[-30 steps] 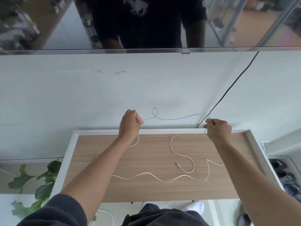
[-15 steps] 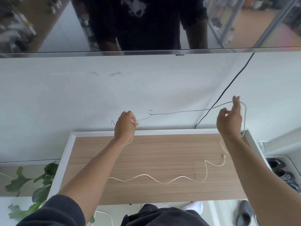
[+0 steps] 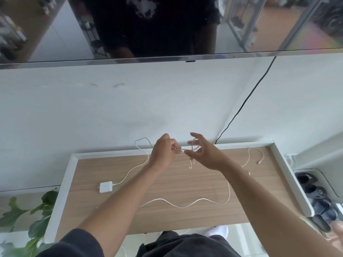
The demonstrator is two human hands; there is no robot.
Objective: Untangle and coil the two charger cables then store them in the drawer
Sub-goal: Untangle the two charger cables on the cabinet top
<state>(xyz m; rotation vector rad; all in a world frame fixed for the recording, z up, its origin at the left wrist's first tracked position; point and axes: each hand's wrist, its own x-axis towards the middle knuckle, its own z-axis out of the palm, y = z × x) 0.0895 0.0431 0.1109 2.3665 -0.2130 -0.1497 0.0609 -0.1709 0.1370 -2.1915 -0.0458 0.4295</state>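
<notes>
A home living room as I see it through the feed, wall-mounted television [image 3: 185, 25] reflecting glass cabinets, low wood-topped console [image 3: 185, 182] beneath it, leafy houseplant [image 3: 44, 210] at left, shoes [image 3: 311, 190] lined up at right.

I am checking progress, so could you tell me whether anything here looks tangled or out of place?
Yes. Between the left hand and right hand, above the back edge of the wooden desk, the white cable twists into a small loop. Another stretch of cable sprawls across the desk in waves, uncoiled.
</notes>
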